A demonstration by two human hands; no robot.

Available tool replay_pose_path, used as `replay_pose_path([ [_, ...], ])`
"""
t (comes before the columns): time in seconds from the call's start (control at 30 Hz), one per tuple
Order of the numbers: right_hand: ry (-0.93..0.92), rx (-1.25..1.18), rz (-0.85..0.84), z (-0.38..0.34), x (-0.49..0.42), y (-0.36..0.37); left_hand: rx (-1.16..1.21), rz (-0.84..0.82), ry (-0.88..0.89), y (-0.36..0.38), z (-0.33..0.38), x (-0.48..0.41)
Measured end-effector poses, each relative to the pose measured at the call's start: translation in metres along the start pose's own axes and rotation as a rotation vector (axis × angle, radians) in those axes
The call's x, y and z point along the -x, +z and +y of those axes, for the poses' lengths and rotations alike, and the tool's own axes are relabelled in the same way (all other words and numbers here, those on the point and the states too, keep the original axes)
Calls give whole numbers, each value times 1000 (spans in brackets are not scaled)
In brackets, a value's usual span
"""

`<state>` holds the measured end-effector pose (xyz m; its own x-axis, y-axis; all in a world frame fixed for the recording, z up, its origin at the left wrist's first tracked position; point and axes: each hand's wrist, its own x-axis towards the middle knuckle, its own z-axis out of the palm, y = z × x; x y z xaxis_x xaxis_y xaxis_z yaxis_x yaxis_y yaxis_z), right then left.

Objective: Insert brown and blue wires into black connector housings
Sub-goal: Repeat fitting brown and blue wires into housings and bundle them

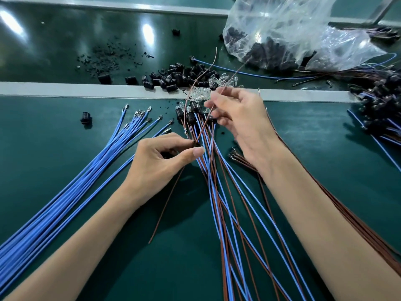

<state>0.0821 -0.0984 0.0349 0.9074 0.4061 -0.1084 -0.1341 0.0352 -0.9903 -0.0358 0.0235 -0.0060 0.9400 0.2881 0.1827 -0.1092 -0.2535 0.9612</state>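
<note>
Green-topped table (54,131), crossed left to right by a pale grey strip (65,89) toward the far edge.

- Left hand (160,161): at the table's middle, fingers curled, thumb and fingertips pinching one black connector housing (196,144) over the wire sheaf.
- Brown wire (209,118): lower end at that housing, rising toward the far edge; seated in the housing or not, cannot tell.
- Right hand (238,118): beyond the left hand, fingers loosely bent, thumb and forefinger pinching the brown wire higher up.
- Blue wires (86,181): loose bundle fanned from the near left corner toward the middle, metal terminals on the far ends.
- Blue-and-brown pairs (227,213): sheaf from the near edge up under both hands, far ends in black housings with clear bulbs.
- Spare brown wires (368,232): bundle slanting to the right edge, partly under the right forearm.
- Loose housings (184,77): black heap just beyond the grey strip, mid-table.
- Clear bulbs (201,92): small cluster on the strip, touching that heap.
- Lone housing (86,118): apart, left of the blue terminals.
- Plastic bag (293,29): clear, crumpled, far right corner, dark parts inside.
- Wired housings (382,98): tangled pile at the right edge.
- Black crumbs (104,59): scattered toward the far left.
</note>
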Motion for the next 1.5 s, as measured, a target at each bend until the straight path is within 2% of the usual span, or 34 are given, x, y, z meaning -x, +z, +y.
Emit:
replay_pose_path([
  [0.13, -71, -46, -151, -1, 4, -3, 17, 6, -9, 0, -2, -1],
  [0.3, -43, 235, -390, -1, 8, -3, 11, 20, -15, 0, -4, -3],
  [0.47, -115, -57, -236, -3, 4, -5, 33, 33, -23, 0, -5, -2],
  [0.63, -103, 339, -430, 6, 8, -2, 53, 28, -22, 0, -3, -1],
  [0.8, -135, 112, -225, 7, 9, 2, 57, 54, -29, 1, -5, -1],
  [0.97, -121, 336, -384, 16, 12, 8, 75, 95, 30, 0, -4, -1],
  [1.07, -116, 220, -267, 20, 8, 10, 87, 277, 103, 0, -5, -1],
  [1.13, -288, 462, -204, 23, 3, 17, 128, 438, 151, -1, -6, 0],
  [1.17, -394, 630, -249, 23, 1, 24, 141, 498, 173, -1, -6, 1],
  [1.23, -509, 922, -452, 24, -4, 41, 150, 567, 200, -2, -7, 2],
  [1.3, -513, 1151, -601, 24, -7, 57, 159, 587, 221, -1, -7, 2],
  [1.4, -432, 1302, -592, 24, -8, 73, 158, 591, 222, -1, -7, 2],
  [1.5, -478, 1442, -586, 28, -4, 76, 130, 600, 209, -2, -9, 1],
])
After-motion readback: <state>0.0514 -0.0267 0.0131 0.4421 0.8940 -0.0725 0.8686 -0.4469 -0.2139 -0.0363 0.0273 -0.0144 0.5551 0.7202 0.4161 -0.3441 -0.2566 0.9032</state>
